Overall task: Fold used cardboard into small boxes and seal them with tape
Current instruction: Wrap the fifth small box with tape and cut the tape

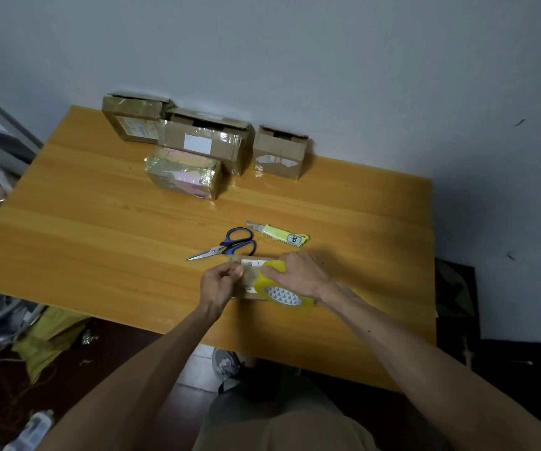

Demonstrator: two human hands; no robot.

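A small cardboard box (252, 277) with a white label lies near the front of the wooden table (100, 222), mostly hidden by my hands. My right hand (301, 271) grips a yellowish roll of clear tape (282, 292) that rests against the box's right side. My left hand (220, 284) is curled at the box's left end, fingertips pinching at its edge; whether they hold the tape end or the cardboard I cannot tell.
Blue-handled scissors (227, 245) and a yellow-green utility knife (280, 235) lie just behind the box. Several taped cardboard boxes (197, 144) stand at the table's back edge by the wall. Bags and clutter (35, 336) lie on the floor at left.
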